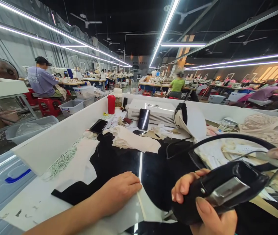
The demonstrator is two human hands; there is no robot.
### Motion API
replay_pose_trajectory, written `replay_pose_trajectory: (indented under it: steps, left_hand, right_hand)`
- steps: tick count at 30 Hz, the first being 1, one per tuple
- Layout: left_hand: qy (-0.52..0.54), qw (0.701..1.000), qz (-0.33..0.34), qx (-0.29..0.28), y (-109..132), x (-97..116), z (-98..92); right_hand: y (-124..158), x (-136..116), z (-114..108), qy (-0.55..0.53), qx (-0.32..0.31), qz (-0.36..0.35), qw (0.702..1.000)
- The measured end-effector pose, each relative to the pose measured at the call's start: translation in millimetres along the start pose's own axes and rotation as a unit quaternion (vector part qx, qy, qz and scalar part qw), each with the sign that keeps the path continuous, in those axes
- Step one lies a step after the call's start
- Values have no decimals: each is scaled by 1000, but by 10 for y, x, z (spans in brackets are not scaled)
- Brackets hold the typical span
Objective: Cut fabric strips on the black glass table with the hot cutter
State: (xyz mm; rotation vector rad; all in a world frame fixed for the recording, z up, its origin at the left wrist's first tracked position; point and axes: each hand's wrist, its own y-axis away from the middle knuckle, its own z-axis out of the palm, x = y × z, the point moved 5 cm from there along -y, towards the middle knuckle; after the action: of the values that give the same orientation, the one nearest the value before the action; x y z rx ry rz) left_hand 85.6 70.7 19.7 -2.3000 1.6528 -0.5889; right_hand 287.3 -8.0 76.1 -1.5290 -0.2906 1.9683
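My left hand (120, 192) lies palm down with its fingers stretched together, pressing on a pale fabric piece (151, 205) on the glossy black tabletop (129, 163). A thin cream strip runs along this piece beside my fingertips. At the right, my right hand (212, 212) is wrapped round a black corded hand tool (224, 186) with a shiny metal plate on its side. The tool's front end is down near the fabric's right end; its tip is hidden. A thick black cord arches behind it.
Stacked cream cut pieces (134, 140) lie ahead, with green cord (67, 156) at the left. A white vented box (152, 112), a phone (144, 119) and a red cup (111, 104) stand at the back. Lace cups (260, 124) are piled right. Other people sit farther off.
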Motion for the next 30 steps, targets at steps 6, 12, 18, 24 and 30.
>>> replay_pose_trajectory:
  steps: [6,12,18,24,30]
  left_hand:
    - [14,1000,-4,11,19,6,0]
    - [3,1000,-4,25,42,23,24]
    - [-8,999,2,31,44,52,20]
    - [-39,998,9,45,50,66,29]
    - [-41,997,14,66,55,79,23]
  right_hand:
    - [-33,-20,37,16,17,-14,1000]
    - [-42,-38,61,6,36,0,999]
    - [-109,-57,81,5,28,1,1000]
    - [-299,3,227,-8,74,-9,997]
    - [-388,152,349,2,74,-18,997]
